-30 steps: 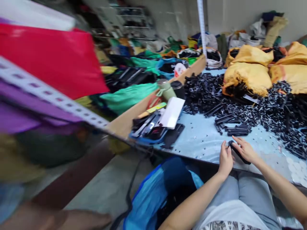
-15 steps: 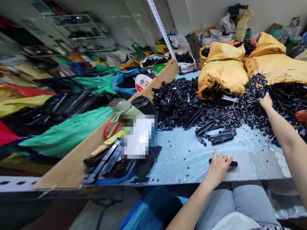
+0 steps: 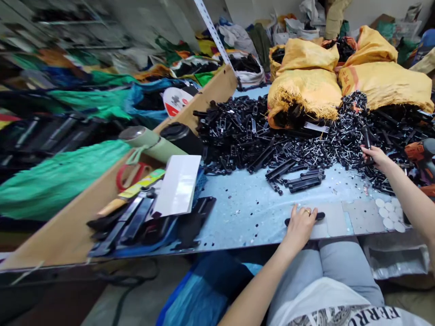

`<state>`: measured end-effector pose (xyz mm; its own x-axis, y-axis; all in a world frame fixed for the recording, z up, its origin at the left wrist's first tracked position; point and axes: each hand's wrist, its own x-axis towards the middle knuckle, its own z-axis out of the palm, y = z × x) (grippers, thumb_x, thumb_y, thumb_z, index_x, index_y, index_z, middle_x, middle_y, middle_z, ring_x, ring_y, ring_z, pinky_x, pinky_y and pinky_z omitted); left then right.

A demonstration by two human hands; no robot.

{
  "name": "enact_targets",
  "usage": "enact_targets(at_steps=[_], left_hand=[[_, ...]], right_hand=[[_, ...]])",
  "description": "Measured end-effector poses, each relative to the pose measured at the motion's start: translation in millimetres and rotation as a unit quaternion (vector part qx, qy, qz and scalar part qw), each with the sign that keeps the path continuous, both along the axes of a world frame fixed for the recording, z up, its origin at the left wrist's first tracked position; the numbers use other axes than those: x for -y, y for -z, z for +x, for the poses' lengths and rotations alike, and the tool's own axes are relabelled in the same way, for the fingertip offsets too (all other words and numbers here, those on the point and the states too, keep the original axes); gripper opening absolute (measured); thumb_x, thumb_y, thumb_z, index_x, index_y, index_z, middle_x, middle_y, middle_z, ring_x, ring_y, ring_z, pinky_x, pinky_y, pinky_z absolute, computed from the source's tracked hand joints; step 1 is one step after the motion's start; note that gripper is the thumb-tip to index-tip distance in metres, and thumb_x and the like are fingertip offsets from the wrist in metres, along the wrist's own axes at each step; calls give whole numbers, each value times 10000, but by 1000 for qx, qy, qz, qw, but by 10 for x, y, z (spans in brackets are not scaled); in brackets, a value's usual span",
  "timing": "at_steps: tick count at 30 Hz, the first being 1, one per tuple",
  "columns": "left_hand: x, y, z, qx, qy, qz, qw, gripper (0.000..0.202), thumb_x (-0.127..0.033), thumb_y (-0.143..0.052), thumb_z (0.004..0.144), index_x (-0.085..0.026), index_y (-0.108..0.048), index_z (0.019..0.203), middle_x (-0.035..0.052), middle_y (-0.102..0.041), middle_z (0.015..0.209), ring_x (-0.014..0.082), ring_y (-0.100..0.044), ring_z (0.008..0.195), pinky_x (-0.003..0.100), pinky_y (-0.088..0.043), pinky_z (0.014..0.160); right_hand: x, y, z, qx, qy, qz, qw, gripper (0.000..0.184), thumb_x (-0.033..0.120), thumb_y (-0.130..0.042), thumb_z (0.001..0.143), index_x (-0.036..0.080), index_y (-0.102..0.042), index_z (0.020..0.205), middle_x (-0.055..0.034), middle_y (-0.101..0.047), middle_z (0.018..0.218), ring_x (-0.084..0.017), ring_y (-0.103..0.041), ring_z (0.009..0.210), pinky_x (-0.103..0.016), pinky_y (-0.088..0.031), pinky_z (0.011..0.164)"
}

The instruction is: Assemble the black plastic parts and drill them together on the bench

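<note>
Sacks of yellow woven fabric (image 3: 306, 93), two of them large, stand at the back of the light-blue tabletop (image 3: 234, 203). From where I stand, I count one pale green cylindrical flask (image 3: 154, 146), one black round-topped cylinder (image 3: 183, 136) just beside it, one white rectangular card (image 3: 178, 184) and, at the far right, one orange-and-black power tool (image 3: 420, 155). White round discs (image 3: 390, 215) overlap near the front edge; their exact number cannot be told. Heaped black plastic parts (image 3: 234, 136) and silvery metal pins (image 3: 331, 151) are too many to count.

One narrow black bar (image 3: 320, 216) lies on the tabletop near the front edge. It is straight, smooth and dark, with rounded ends; its middle is hidden beneath the left hand (image 3: 301, 226). That hand is palm down, loosely spread, its slightly bent fingers resting across the bar; one finger wears a ring.

The right hand (image 3: 375, 157), reaching over the heap's near right side, pinches one slender black piece (image 3: 367, 136) between thumb and bent fingers. The piece points away from the person, and its lower end is largely hidden.
</note>
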<state>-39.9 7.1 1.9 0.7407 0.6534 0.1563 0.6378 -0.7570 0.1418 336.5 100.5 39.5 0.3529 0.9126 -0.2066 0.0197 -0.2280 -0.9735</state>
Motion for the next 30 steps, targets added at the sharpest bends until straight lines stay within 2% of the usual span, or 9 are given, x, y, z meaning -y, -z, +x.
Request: enact_targets(at_steps=[2,3,4,6,9,12,18,24,30], left_hand=[[-18,-7,61,-3,4,-35,999,323,-238,-531,868,-178,-523,1185,79,-597,950,214,-550,921,406,-442,859],[-35,-17,86,-3,4,-54,999,331,-263,-529,871,-172,-520,1189,88,-594,983,221,-546,939,376,-452,824],[-58,-31,105,-2,1,-73,997,328,-280,-518,878,-170,-520,1186,90,-592,1002,223,-544,948,357,-453,805],[-109,-65,130,-3,-8,-103,995,296,-288,-480,896,-177,-531,1166,83,-592,1005,220,-541,953,343,-446,809],[-161,-130,151,-7,-4,-140,990,295,-283,-423,916,-191,-519,1179,76,-590,1033,216,-534,987,339,-431,846],[-157,-181,185,-11,10,-157,988,367,-312,-390,921,-174,-454,1256,94,-561,1131,228,-508,1060,365,-402,915],[-99,-154,230,-1,15,-163,987,604,-603,-548,763,-186,-477,1193,106,-532,1130,273,-495,1068,392,-395,924],[-74,-90,183,16,18,-133,991,675,-658,-612,672,-188,-481,1138,112,-545,1110,302,-512,1039,433,-408,891],[-38,-17,75,110,44,-104,987,643,-665,-606,674,-180,-486,1078,109,-584,1023,276,-574,956,396,-466,810]], right_hand=[[369,-15,-191,82,-125,-1,989,406,475,-637,733,186,-529,996,34,-527,631,-107,-496,545,-228,-424,535],[558,-22,-302,151,-196,-3,969,395,499,-616,747,188,-538,977,18,-552,664,-120,-515,577,-239,-422,555],[745,-26,-420,227,-270,-8,936,378,516,-598,761,189,-550,944,3,-576,696,-134,-529,605,-247,-415,571],[1086,-18,-662,374,-393,-25,840,370,543,-575,784,191,-569,896,-21,-614,729,-158,-551,635,-250,-382,578],[1436,43,-980,514,-471,-40,716,397,571,-519,830,201,-567,967,-52,-658,756,-192,-597,661,-245,-335,570],[1540,114,-1176,580,-478,-29,659,388,558,-436,887,203,-550,994,-76,-679,861,-203,-633,717,-242,-314,563],[1483,107,-1281,631,-457,-34,626,398,556,-366,915,212,-552,989,-64,-683,846,-196,-644,705,-246,-287,542],[1503,-2,-1342,635,-462,-28,618,414,559,-343,923,207,-555,975,-60,-682,831,-191,-642,716,-254,-258,536],[1591,-234,-1464,663,-432,-15,611,389,507,-330,944,191,-551,1001,-84,-648,870,-195,-623,767,-265,-293,600]])
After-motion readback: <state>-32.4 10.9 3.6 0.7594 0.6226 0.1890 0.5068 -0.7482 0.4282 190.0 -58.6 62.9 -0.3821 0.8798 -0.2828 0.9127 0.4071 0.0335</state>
